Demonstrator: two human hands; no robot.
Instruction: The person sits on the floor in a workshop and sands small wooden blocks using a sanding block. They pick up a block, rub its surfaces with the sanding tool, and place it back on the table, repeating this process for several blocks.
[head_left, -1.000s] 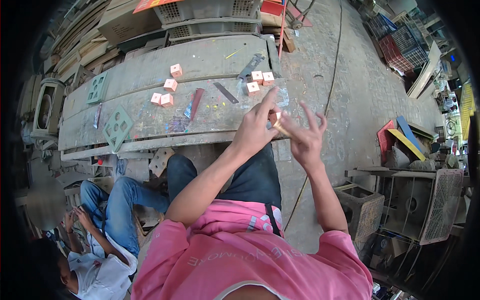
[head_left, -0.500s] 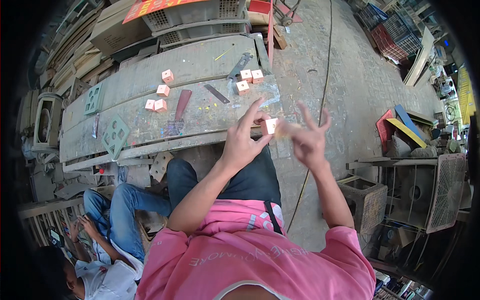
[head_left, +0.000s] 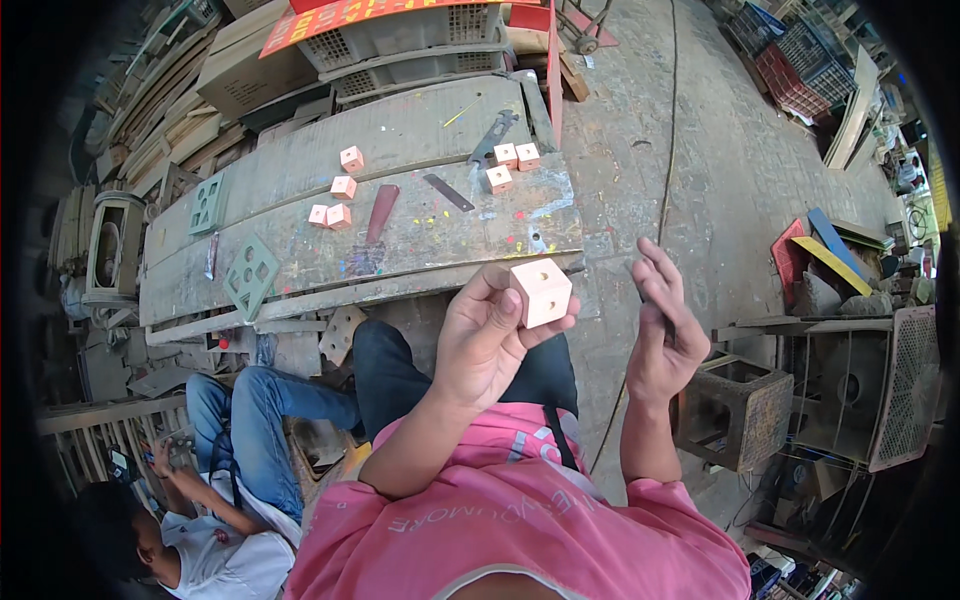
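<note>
My left hand (head_left: 485, 335) holds a pale pinkish wooden cube (head_left: 541, 293) between thumb and fingers, above my lap in front of the table edge. Round holes show in two of its faces. To the right of the cube and apart from it is my right hand (head_left: 668, 335), raised with its fingers pointing up. Its thumb and fingers close on something thin with a dark edge, too hidden to name. Similar cubes with holes lie on the table in a right group (head_left: 501, 179) and a left group (head_left: 339, 216).
The worn wooden table (head_left: 420, 245) bears a dark red-handled tool (head_left: 382, 212), a dark flat strip (head_left: 448, 192), a grey metal tool (head_left: 494, 137) and green plates with holes (head_left: 251, 277). A person (head_left: 215, 530) sits at my left. A worn stool (head_left: 735, 410) stands right.
My left hand has brought the cube nearer and turned it so two faces show. The right hand has moved away from the cube to the right and down.
</note>
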